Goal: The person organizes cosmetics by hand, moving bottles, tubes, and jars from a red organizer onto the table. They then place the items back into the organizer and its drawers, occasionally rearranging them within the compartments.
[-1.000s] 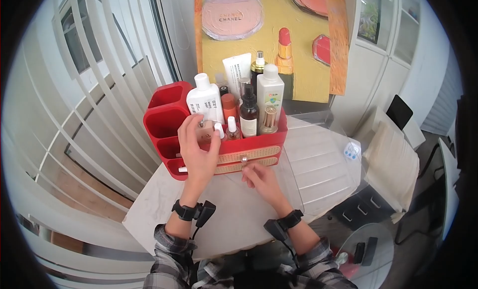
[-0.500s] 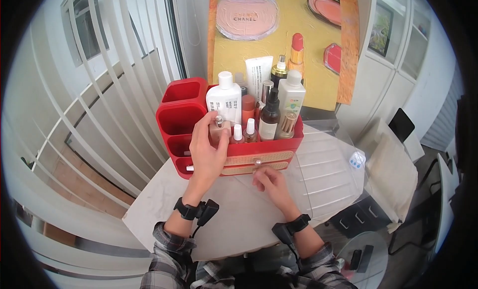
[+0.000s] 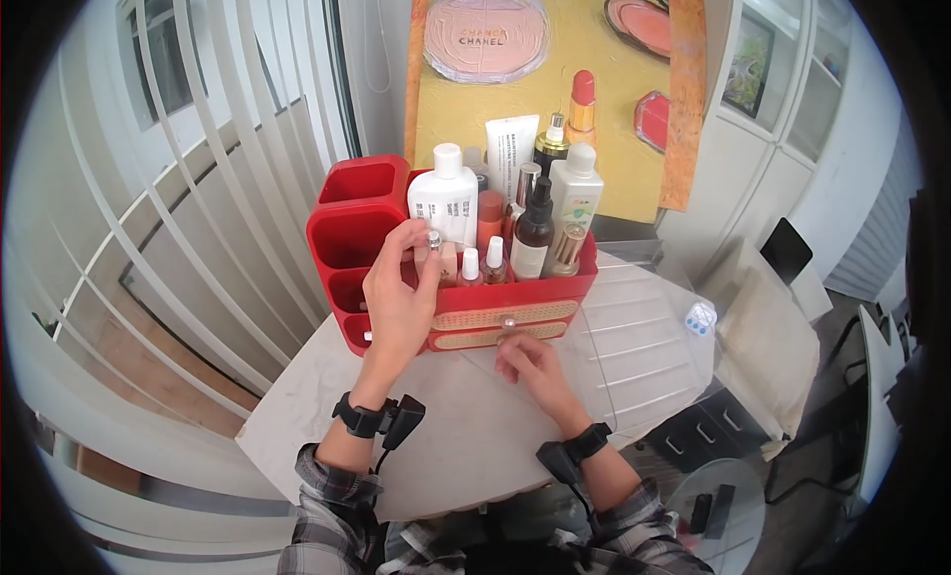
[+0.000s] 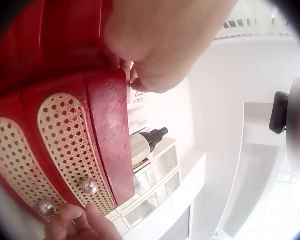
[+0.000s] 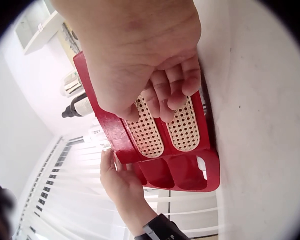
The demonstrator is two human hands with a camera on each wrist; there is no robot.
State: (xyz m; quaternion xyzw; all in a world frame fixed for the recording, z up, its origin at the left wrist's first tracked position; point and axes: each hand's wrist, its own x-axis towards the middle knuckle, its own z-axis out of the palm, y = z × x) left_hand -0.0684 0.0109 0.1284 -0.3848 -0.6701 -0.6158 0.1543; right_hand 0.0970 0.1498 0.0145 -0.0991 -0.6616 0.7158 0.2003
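Observation:
My left hand (image 3: 401, 293) pinches a small square beige bottle (image 3: 448, 264) with a silver cap, between thumb and fingers. That bottle stands in the front left of the red organizer's (image 3: 466, 300) upper tray, partly hidden by the hand. My right hand (image 3: 540, 372) hangs with loosely curled fingers just below the pearl-like drawer knob (image 3: 508, 323), holding nothing. In the right wrist view its fingers (image 5: 177, 100) overlap the woven drawer fronts (image 5: 146, 135). Right behind the beige bottle is a white lotion bottle (image 3: 443, 204); two white-capped small bottles (image 3: 494, 263) stand to its right.
A dark dropper-type bottle (image 3: 533, 228), a white tube (image 3: 511, 154) and a pale tall bottle (image 3: 577, 189) fill the tray's right side. Open red compartments (image 3: 357, 233) form the organizer's left end. The marble-look table (image 3: 446, 417) lies in front, blinds (image 3: 198, 228) at left, a painting (image 3: 555, 70) behind.
The head view has shifted a little. My left hand stays at the beige bottle, and my right hand keeps close below the drawer knob.

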